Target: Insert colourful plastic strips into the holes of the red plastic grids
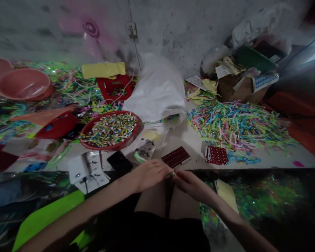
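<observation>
My left hand (153, 174) and my right hand (187, 182) meet over my lap at the table's front edge. Pinched between their fingertips is a small pale piece (171, 174), too small to name and partly covered by the fingers. Just beyond my hands lies a dark red patterned card (175, 156), with a stack of similar red cards (216, 155) to its right. A clear printed packet (146, 146) rests past my left hand. Farther left, a round red basin (87, 141) holds a heap of small multicoloured pieces with white ends.
A white sack (160, 87) stands mid-table, its mouth toward me. Colourful strips (238, 122) pile up at right. A black phone (119, 161) and a white printed box (88, 169) sit near the left front edge. Pink basins (23, 84) and a red crate (112, 85) stand behind.
</observation>
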The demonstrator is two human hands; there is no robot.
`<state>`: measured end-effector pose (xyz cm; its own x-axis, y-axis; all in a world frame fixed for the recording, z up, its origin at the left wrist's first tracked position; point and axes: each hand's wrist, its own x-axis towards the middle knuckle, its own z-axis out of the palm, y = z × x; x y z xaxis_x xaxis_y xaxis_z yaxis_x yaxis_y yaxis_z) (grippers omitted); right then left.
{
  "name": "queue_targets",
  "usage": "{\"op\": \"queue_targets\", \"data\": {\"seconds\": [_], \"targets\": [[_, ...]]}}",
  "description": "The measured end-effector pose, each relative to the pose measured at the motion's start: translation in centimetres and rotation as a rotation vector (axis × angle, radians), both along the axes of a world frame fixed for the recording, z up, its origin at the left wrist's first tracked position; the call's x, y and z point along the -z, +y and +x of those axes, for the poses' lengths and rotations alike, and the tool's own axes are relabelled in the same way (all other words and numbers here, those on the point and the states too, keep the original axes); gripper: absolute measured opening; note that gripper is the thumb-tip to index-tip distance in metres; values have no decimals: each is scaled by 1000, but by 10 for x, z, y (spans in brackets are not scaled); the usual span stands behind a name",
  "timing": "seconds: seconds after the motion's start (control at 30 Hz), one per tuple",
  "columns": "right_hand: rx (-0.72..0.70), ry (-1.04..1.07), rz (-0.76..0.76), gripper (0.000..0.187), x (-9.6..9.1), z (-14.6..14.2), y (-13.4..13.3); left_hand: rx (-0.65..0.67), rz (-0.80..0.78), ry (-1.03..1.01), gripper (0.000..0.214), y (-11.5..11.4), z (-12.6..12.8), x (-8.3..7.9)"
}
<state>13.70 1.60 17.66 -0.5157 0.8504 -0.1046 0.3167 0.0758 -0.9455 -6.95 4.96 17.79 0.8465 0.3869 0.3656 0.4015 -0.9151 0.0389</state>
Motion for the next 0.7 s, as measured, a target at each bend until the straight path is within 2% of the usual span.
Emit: {"op": "queue_targets", "data": {"seconds": [0.13, 0.27, 0.43, 0.7], "targets": [[18, -262, 314, 25, -20, 3, -5, 9, 138, -5, 14, 2, 6, -20], [-33, -429, 492, 22, -41, 9, -17, 48, 190, -3, 16, -11, 7, -34], [-114, -486, 574, 26, -60, 10, -28, 87, 138, -39, 27, -20, 6, -47], [-152, -485, 660, 25, -54, 13, -35, 175, 115, -77, 23, -21, 7, -47]]}}
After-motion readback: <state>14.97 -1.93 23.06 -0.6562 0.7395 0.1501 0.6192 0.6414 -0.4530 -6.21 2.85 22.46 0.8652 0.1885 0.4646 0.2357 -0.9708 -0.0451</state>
